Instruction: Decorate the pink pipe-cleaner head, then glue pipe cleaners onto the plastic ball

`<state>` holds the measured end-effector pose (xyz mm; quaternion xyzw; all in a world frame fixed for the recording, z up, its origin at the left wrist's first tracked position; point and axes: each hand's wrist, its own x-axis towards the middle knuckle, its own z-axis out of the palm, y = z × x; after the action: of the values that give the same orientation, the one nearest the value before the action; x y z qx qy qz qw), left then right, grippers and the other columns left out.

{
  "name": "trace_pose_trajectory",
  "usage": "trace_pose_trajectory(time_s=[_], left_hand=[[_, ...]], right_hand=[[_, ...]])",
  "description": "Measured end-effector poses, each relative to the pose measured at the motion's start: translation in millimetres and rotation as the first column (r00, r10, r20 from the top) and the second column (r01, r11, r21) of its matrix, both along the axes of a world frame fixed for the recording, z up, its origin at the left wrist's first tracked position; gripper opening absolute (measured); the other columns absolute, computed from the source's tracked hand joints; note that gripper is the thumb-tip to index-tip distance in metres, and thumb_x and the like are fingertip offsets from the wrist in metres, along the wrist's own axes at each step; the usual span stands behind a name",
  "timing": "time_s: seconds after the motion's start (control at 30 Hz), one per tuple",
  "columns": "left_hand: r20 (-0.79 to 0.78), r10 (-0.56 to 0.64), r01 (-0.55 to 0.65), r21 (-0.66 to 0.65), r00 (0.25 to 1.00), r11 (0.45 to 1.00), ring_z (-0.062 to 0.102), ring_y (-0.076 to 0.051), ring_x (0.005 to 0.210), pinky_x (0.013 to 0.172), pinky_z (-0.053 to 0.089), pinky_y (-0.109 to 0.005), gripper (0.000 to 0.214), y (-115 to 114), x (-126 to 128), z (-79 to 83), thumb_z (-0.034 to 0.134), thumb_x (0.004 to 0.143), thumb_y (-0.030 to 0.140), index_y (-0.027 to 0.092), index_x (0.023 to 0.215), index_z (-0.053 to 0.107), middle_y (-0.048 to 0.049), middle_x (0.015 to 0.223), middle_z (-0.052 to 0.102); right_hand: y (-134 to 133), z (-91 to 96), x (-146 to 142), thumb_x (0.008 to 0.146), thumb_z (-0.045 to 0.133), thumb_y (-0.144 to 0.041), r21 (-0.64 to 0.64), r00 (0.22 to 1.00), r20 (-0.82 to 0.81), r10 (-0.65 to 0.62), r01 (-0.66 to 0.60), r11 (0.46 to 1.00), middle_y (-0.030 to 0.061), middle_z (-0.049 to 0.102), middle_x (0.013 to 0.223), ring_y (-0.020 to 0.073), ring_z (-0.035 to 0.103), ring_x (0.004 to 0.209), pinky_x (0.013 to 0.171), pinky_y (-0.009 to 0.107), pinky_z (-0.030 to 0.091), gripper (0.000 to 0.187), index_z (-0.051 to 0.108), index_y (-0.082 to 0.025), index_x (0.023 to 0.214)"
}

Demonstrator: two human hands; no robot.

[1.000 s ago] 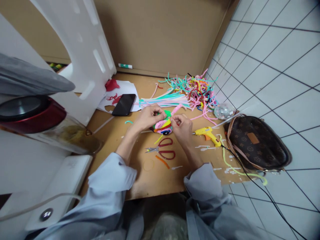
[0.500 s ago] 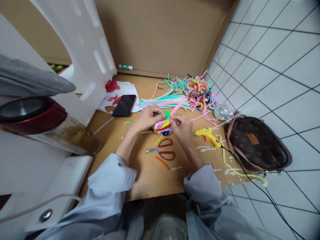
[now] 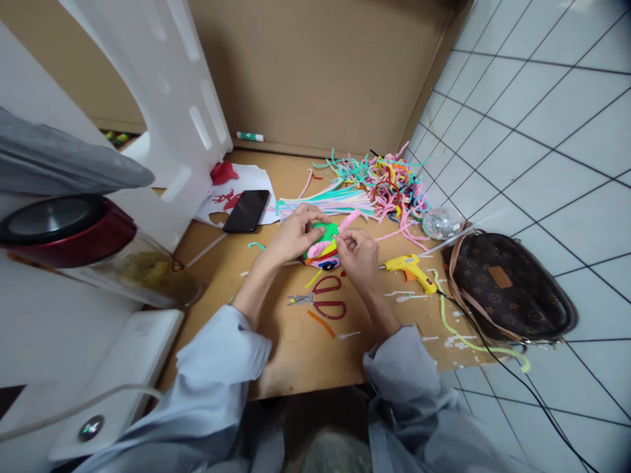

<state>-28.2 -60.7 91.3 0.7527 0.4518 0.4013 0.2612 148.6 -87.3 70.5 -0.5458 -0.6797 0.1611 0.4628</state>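
Mid-counter (image 3: 296,355), our left hand (image 3: 294,235) grips the layered ball (image 3: 323,253), our right hand (image 3: 362,259) pinches its pink stem (image 3: 349,219), seemingly half wound; the pile (image 3: 389,184) lies unused.

We see a brown wooden work board (image 3: 305,364) across the middle of the frame, backed at the top by a plain brown panel wall (image 3: 320,66). To the right lies a floor of pale tiles (image 3: 552,131) with dark joints, evenly lit. A white plastic frame (image 3: 182,105) stands upper left.
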Motion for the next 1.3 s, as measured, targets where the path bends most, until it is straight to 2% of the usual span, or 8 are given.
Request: trace_pose_trajectory(time_s=[0.17, 0.37, 0.57, 0.7, 0.8, 0.93, 1.13, 1.3], left_hand=[[-0.021, -0.048, 0.047, -0.039, 0.999, 0.998, 0.061, -0.021, 0.096, 0.088, 0.048, -0.036, 0.028, 1, -1, -0.2, 0.055, 0.083, 0.03, 0.017, 0.101, 0.073, -0.0079, 0.108, 0.068], [-0.035, -0.014, 0.012, -0.047, 0.999, 0.999, 0.062, -0.021, 0.093, 0.084, 0.049, -0.034, 0.029, 1, -2, 0.2, 0.057, 0.082, 0.031, 0.017, 0.102, 0.074, -0.0073, 0.105, 0.069], [-0.018, 0.014, -0.015, -0.054, 1.0, 0.998, 0.062, -0.021, 0.092, 0.082, 0.048, -0.033, 0.029, 2, -4, -0.8, 0.058, 0.082, 0.032, 0.017, 0.101, 0.074, -0.0071, 0.105, 0.07], [-0.01, 0.019, -0.02, -0.053, 1.0, 0.998, 0.062, -0.021, 0.095, 0.083, 0.048, -0.033, 0.028, 2, -5, -1.5, 0.059, 0.082, 0.032, 0.017, 0.1, 0.073, -0.0072, 0.106, 0.07], [-0.011, 0.023, -0.023, -0.061, 1.0, 0.998, 0.062, -0.022, 0.096, 0.084, 0.048, -0.034, 0.028, 2, -5, -1.4, 0.059, 0.082, 0.032, 0.017, 0.101, 0.073, -0.0075, 0.106, 0.071], [-0.012, 0.017, -0.018, -0.055, 1.0, 0.998, 0.062, -0.021, 0.094, 0.082, 0.047, -0.033, 0.028, 1, -5, -0.4, 0.058, 0.082, 0.032, 0.017, 0.1, 0.074, -0.0074, 0.107, 0.07], [-0.022, 0.001, -0.002, -0.059, 1.0, 0.998, 0.061, -0.02, 0.092, 0.081, 0.046, -0.032, 0.029, 0, -3, 0.8, 0.057, 0.083, 0.032, 0.017, 0.101, 0.073, -0.0069, 0.106, 0.069], [-0.01, 0.0, 0.0, -0.044, 1.0, 0.999, 0.061, -0.02, 0.094, 0.083, 0.046, -0.032, 0.03, 1, -2, -1.3, 0.058, 0.082, 0.032, 0.016, 0.103, 0.073, -0.0074, 0.105, 0.068]], right_hand=[[-1, -4.2, -1, 0.085, 0.057, -0.027, 0.022, 1.0, 0.01, -0.012, 0.011, 1.0, 0.0009, 0.061, 0.071, 0.0142, 0.052, 0.063, 0.063, 0.027, 0.044, 0.016, 0.064, -0.02, 0.073], [-3, -3.6, -1, 0.087, 0.057, -0.031, 0.014, 1.0, -0.007, 0.019, -0.019, 1.0, 0.0027, 0.065, 0.076, 0.0146, 0.055, 0.065, 0.063, 0.027, 0.045, 0.019, 0.069, -0.019, 0.079], [-4, 1.5, 3, 0.08, 0.059, -0.025, -0.09, 0.988, -0.146, 0.044, -0.058, 0.994, 0.0045, 0.069, 0.086, 0.0157, 0.061, 0.07, 0.065, 0.028, 0.05, 0.023, 0.071, -0.019, 0.099], [-2, 1.0, 3, 0.073, 0.066, -0.024, -0.12, 0.976, -0.216, 0.014, -0.041, 0.992, 0.0039, 0.067, 0.09, 0.0148, 0.059, 0.072, 0.066, 0.028, 0.052, 0.025, 0.068, -0.018, 0.097], [-1, 0.6, 4, 0.07, 0.07, -0.023, -0.123, 0.982, -0.187, 0.002, -0.025, 0.992, 0.0031, 0.065, 0.089, 0.0147, 0.058, 0.072, 0.067, 0.028, 0.052, 0.019, 0.065, -0.018, 0.088], [-3, 3.3, 3, 0.078, 0.062, -0.019, -0.098, 0.992, -0.121, 0.022, -0.034, 0.995, 0.0027, 0.064, 0.08, 0.0153, 0.059, 0.068, 0.069, 0.031, 0.052, 0.006, 0.068, -0.018, 0.082], [-9, 7.7, 2, 0.086, 0.056, -0.017, 0.083, 0.993, 0.117, -0.015, 0.005, 0.997, 0.0055, 0.066, 0.08, 0.0202, 0.06, 0.08, 0.077, 0.033, 0.048, 0.018, 0.072, -0.02, 0.078], [-9, 6.5, 1, 0.083, 0.058, -0.016, 0.077, 0.994, 0.101, -0.045, 0.037, 0.996, 0.0035, 0.062, 0.077, 0.0169, 0.056, 0.069, 0.069, 0.03, 0.046, 0.015, 0.07, -0.02, 0.074]])
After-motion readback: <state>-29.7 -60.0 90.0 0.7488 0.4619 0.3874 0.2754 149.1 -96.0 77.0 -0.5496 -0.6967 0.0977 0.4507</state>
